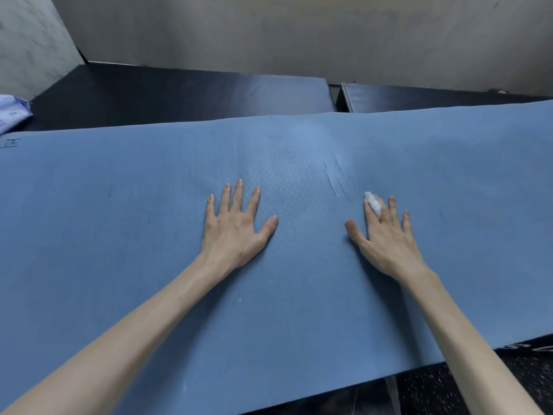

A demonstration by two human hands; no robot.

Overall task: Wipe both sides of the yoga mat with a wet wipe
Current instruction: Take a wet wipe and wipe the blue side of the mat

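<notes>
A blue yoga mat (119,235) lies spread flat across a dark surface and fills most of the view. My left hand (236,223) rests palm down on the mat's middle with its fingers spread and straight. To its right my right hand (386,232) also lies flat on the mat. A small white wad, the wet wipe (373,203), is wedged between that hand's index and middle fingers near their tips. A short crease (332,176) marks the mat just beyond my right hand.
Black padded benches (179,97) stand beyond the mat, with a gap (338,97) between two of them. A pale blue and white packet (13,113) lies at the far left edge. Grey walls close the back. Dark speckled floor (443,384) shows at the lower right.
</notes>
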